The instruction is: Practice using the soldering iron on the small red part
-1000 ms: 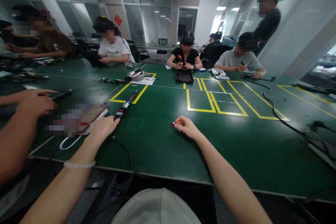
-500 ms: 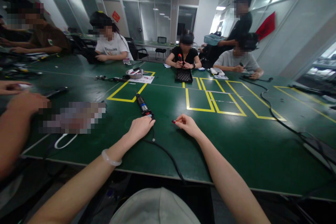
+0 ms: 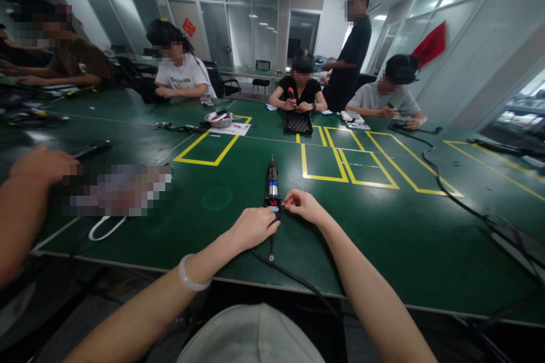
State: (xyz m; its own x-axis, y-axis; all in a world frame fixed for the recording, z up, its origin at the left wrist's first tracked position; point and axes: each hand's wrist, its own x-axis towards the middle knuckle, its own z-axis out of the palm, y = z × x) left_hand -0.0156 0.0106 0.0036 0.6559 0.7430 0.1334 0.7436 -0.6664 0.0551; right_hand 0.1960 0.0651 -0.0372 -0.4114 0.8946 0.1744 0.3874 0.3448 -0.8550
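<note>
Before me an electric screwdriver (image 3: 272,186) with a dark body, a blue-and-silver band and a thin tip lies pointing away across the green table (image 3: 361,238). My left hand (image 3: 254,228) is closed on its rear end, where red parts show. Close beside that end, my right hand (image 3: 301,205) pinches a small red part (image 3: 285,204) between thumb and fingertips. Whether this part touches the tool cannot be made out. A black cable (image 3: 293,277) trails from the rear toward the table's front edge, and a short lead ending in a ring terminal (image 3: 271,258) lies by it.
At left, a neighbour's hand (image 3: 42,167) rests near a dark tool (image 3: 91,149) and a blurred-out item with a white strap (image 3: 104,229). A bowl (image 3: 219,119) and a black tray (image 3: 298,123) stand farther back. Yellow tape marks rectangles; a long cable (image 3: 443,176) runs along the right.
My left hand has carried the electric screwdriver rightward and turned it to point straight ahead, its cable following. My right hand has stayed nearly in place with the small red part.
</note>
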